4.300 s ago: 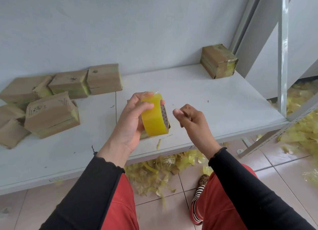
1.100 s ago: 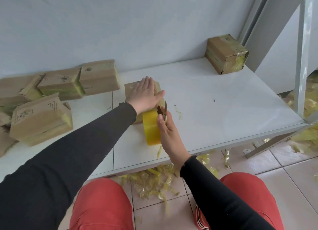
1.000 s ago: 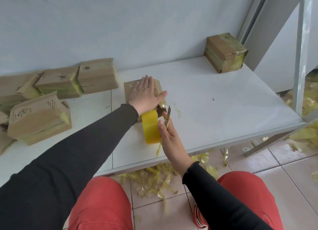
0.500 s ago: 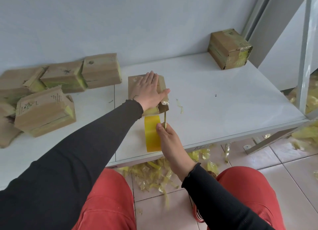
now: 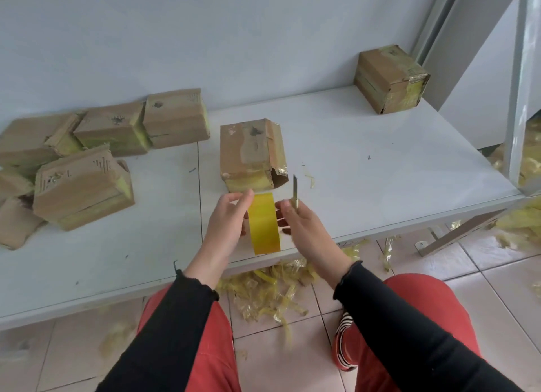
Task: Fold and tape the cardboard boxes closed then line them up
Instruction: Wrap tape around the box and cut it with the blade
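Observation:
A cardboard box point(image 5: 248, 150) stands in the middle of the white table point(image 5: 366, 163), its near end covered with yellow tape and one corner flap still gaping. Just in front of it a yellow tape roll point(image 5: 263, 224) stands on edge between my hands. My left hand point(image 5: 229, 218) holds the roll's left side. My right hand point(image 5: 304, 224) is at the roll's right side and grips a small cutter blade point(image 5: 295, 191) pointing up.
A taped box point(image 5: 390, 79) sits at the back right corner by the wall. Several untaped boxes point(image 5: 82, 183) lie heaped at the left. Yellow tape scraps point(image 5: 269, 292) litter the tiled floor below the table edge. A metal shelf post point(image 5: 524, 84) rises at right.
My left hand has lifted off the box top and come back to the tape roll. The tape between roll and box is cut, and the roll has moved toward the table edge.

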`<state>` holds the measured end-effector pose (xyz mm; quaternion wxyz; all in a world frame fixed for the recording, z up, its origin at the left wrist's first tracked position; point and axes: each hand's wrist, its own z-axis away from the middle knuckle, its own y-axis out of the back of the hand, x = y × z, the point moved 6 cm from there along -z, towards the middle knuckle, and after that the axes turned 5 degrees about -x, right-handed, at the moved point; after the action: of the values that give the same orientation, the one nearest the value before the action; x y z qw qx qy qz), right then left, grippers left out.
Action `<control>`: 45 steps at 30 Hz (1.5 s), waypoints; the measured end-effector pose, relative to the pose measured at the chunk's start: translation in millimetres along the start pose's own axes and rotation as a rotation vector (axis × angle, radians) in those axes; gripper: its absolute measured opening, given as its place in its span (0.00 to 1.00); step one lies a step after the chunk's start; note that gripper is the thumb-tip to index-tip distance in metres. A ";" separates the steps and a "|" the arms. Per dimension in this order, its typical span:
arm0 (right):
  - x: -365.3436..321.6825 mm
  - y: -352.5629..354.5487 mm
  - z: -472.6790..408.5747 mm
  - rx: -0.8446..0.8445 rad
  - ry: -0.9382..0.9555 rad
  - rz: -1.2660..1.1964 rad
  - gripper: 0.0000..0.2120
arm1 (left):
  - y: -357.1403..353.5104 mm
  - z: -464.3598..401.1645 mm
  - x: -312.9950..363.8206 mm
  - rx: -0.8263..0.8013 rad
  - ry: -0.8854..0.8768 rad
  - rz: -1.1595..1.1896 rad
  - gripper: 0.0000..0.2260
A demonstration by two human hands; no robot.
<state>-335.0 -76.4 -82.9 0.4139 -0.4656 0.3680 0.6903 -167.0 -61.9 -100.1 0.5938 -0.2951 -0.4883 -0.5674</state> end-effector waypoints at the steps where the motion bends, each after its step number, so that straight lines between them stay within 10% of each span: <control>1: -4.3 12.9 -5.6 0.047 0.034 0.114 0.15 | -1.8 -0.6 0.2 -0.042 0.024 0.052 0.19; 11: -52.9 35.8 -50.1 -0.038 0.371 1.199 0.14 | -13.3 -3.1 2.5 -0.122 -0.041 0.248 0.15; 28: -35.7 35.7 -81.1 -0.077 0.375 1.590 0.12 | -17.1 -4.9 4.6 -0.103 -0.083 0.341 0.10; 35: -67.6 46.2 -75.2 0.066 0.395 1.002 0.16 | -18.0 -6.0 6.9 -0.118 -0.068 0.357 0.07; 45: -56.1 24.7 -117.5 -0.026 0.408 1.009 0.17 | -21.7 4.4 1.6 -0.218 0.005 0.309 0.04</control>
<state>-305.4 -203.8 -61.5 -0.0544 -0.3608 0.6100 0.7034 -189.1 -62.5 -101.5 0.6396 -0.4280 -0.3714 -0.5195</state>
